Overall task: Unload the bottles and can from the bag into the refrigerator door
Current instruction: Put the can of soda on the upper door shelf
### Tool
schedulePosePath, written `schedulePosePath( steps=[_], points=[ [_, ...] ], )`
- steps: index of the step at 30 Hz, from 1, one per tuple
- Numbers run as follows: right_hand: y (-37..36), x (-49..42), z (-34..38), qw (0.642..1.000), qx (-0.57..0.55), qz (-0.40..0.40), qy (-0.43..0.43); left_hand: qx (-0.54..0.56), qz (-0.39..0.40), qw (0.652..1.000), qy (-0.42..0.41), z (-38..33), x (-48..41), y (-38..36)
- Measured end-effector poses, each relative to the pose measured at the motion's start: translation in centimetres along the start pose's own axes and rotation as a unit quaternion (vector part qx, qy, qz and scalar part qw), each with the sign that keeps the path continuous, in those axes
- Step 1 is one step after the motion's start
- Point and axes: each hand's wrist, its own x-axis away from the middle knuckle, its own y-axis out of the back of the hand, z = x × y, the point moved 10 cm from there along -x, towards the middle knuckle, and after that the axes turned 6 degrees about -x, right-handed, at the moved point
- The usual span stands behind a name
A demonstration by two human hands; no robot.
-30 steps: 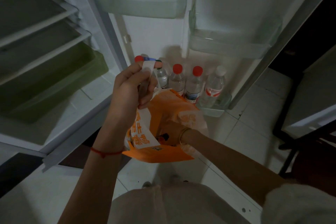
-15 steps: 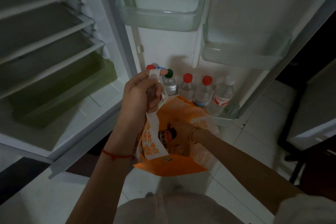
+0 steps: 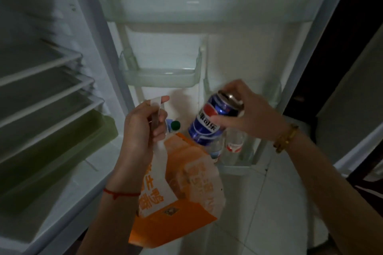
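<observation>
My left hand point(image 3: 141, 130) grips the white handle of an orange and white bag point(image 3: 186, 188) that hangs in front of the open refrigerator door. My right hand point(image 3: 244, 114) holds a blue can point(image 3: 211, 120) tilted in the air, above the bag and in front of the door's lowest shelf point(image 3: 236, 168). On that shelf stand bottles: one with a green cap point(image 3: 175, 125) beside my left hand, and a clear one with a red label point(image 3: 234, 143) below the can. Others are hidden behind the bag and can.
Two clear door shelves are above: a small one point(image 3: 159, 76) at middle height and a wide one point(image 3: 207, 12) higher up. The refrigerator's inner shelves point(image 3: 45, 97) and a green drawer point(image 3: 62, 141) lie to the left. White tiled floor point(image 3: 269, 203) is below.
My right hand has come out of the bag holding the blue can and risen to the right of the bag. The view has tilted upward along the door.
</observation>
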Motion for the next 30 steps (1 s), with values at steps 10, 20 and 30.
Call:
schedulePosePath(
  steps=[10,20,30],
  points=[
    [8.0,-4.2,2.2,0.976,0.085,-0.186,0.070,-0.004,0.000,1.000,0.008,0.0,0.2,-0.5],
    [4.9,-6.2,-0.7,0.981,0.154,-0.117,0.026,-0.004,-0.017,1.000,0.003,-0.1,1.1,-0.5],
    [3.9,-6.4,-1.9,0.981,0.156,-0.114,0.024,-0.019,-0.031,0.999,-0.006,0.0,1.6,-1.0]
  ],
)
